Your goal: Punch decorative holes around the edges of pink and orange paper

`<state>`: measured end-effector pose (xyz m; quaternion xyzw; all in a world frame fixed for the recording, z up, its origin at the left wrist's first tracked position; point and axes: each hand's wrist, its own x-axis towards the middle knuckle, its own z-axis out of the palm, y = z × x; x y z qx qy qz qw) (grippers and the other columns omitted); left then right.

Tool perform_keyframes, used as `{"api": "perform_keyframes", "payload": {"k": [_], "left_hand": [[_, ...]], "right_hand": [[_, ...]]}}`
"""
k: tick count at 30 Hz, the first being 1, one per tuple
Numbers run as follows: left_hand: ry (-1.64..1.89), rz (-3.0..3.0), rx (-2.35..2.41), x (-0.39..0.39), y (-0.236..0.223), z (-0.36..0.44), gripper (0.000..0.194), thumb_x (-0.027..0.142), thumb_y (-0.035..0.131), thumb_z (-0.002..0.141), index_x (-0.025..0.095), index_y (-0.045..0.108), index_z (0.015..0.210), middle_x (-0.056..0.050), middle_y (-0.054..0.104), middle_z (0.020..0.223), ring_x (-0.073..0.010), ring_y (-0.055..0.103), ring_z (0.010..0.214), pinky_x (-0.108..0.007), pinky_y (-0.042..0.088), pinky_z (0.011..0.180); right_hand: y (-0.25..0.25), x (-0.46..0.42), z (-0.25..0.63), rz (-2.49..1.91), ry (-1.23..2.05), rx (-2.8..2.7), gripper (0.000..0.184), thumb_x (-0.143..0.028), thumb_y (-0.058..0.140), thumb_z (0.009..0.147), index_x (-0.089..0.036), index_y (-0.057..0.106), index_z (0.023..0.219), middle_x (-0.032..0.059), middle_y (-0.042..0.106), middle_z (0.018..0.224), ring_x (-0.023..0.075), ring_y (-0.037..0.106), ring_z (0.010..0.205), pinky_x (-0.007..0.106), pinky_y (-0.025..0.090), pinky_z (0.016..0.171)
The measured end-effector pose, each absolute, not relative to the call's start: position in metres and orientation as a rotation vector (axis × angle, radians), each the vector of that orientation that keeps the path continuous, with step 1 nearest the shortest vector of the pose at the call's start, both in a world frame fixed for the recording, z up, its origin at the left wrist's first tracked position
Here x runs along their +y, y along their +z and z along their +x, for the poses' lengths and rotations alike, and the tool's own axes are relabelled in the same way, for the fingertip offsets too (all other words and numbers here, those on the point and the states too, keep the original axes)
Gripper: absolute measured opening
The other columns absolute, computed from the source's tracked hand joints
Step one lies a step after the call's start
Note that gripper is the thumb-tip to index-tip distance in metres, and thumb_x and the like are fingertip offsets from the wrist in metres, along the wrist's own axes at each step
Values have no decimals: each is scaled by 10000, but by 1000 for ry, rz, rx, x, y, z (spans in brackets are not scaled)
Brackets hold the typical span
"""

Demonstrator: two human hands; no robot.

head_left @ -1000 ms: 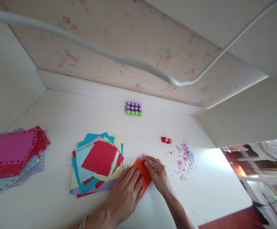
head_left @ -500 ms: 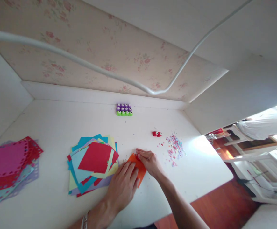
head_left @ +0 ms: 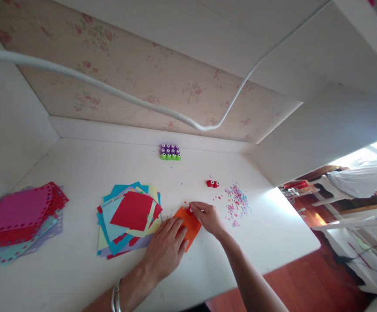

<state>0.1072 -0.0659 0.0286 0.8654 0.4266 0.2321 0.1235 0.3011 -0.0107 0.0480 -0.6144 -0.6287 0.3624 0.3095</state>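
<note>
An orange paper sheet (head_left: 190,226) lies on the white table (head_left: 78,169) in front of me. My left hand (head_left: 165,251) rests flat on its near left part, fingers stretched out. My right hand (head_left: 208,216) is closed on a small red punch (head_left: 189,211) set at the sheet's far edge. A messy stack of coloured paper squares (head_left: 128,219), red on top, lies just left of my left hand.
A second small red punch (head_left: 212,183) sits farther back, next to a scatter of paper confetti (head_left: 236,203). Several purple and green punches (head_left: 170,152) stand by the back wall. Punched sheets (head_left: 16,221) are piled at far left. A white cable (head_left: 110,93) crosses overhead.
The camera has swung and tilted; both hands stay on the orange sheet. My right hand has shifted slightly along the sheet's far edge, and the red punch under its fingers now shows.
</note>
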Motion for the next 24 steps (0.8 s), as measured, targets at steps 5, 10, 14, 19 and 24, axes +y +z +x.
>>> {"api": "perform_keyframes", "payload": {"k": [5,10,14,19,24], "left_hand": [[686,2449,1306,-60,27,106,336,299,514,945,162,606,1238,-144,578,1342,-293,551,1232,-479,464,1042],[857,2248,1381,-53,21,104,434,338,512,954,153,497,1346,-148,555,1382,-286,511,1296,-486,450,1064],[908,1888,1331,-45,23,99,503,326,590,904,164,457,1361,-147,601,1325,-260,568,1235,-439,479,1025],[781,1416,1165,-34,36,93,530,314,628,857,169,468,1341,-47,715,888,-209,693,830,-337,549,745],[711,1210,1057,-27,45,88,540,316,645,821,153,484,1310,-36,713,842,-204,694,794,-298,521,662]], "right_hand": [[64,-15,305,-1501,942,-1920,301,-346,569,917,-265,715,1167,58,686,1228,208,679,982,322,553,833],[70,-13,315,-1384,999,-2043,256,-295,600,903,-283,732,1122,54,706,1172,192,684,940,292,564,779],[73,-15,315,-1331,1082,-1996,270,-364,595,924,-272,714,1149,64,695,1189,201,676,996,303,567,809],[82,-18,306,-1277,1151,-1934,249,-399,605,924,-278,721,1109,45,703,1141,193,667,1004,302,544,867],[83,-16,303,-1268,1086,-1938,245,-368,557,954,-277,703,1129,62,666,1194,194,639,1056,304,533,880]]}}
